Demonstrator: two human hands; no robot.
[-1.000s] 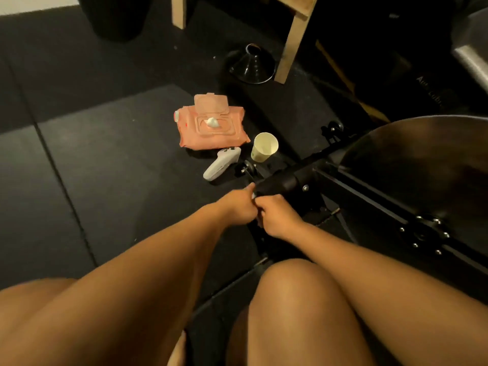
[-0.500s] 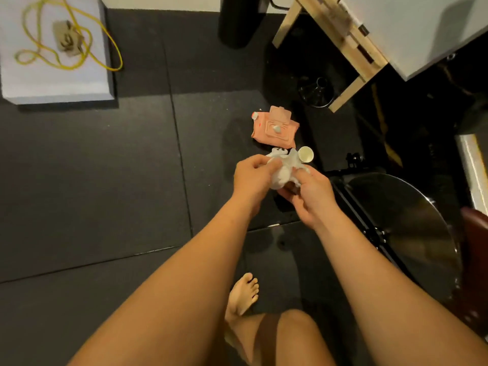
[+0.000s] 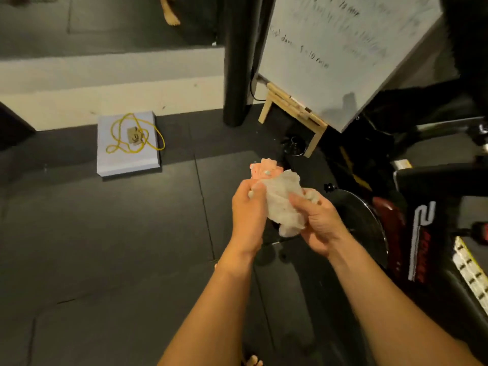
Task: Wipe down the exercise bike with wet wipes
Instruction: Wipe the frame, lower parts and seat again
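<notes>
Dark floor [image 3: 105,247], pink wipes pack [image 3: 264,169] — hands [image 3: 247,207] [image 3: 320,225] gripping crumpled wipe [image 3: 282,202]

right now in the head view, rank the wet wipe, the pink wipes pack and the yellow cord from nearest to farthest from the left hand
1. wet wipe: gripped in the left hand, shared with the right hand.
2. pink wipes pack: on the floor just beyond the hands, partly hidden by the wipe.
3. yellow cord: on the white box, far left by the wall.
</notes>
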